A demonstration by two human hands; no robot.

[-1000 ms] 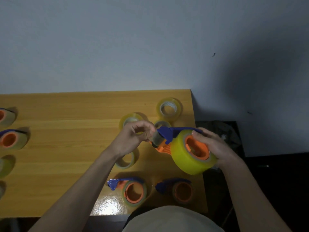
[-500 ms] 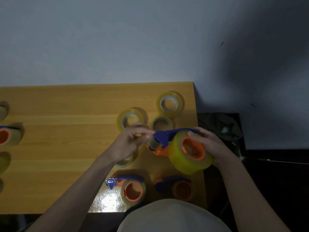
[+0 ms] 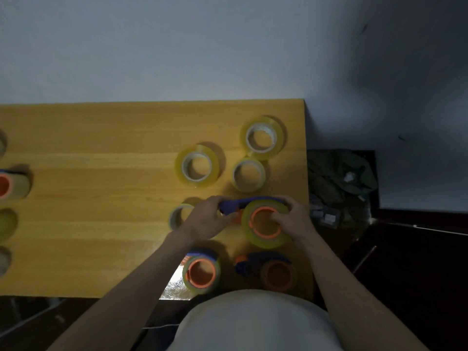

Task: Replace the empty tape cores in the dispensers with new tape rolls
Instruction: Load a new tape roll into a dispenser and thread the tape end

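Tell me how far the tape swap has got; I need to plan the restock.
Looks done: the near dispenser carries a yellow roll, and thin spent-looking cores lie loose on the table. In hand: both hands, left and right, grip a dispenser with a full roll. Left: the dark dispenser seems to hold a bare core, and two full rolls wait.
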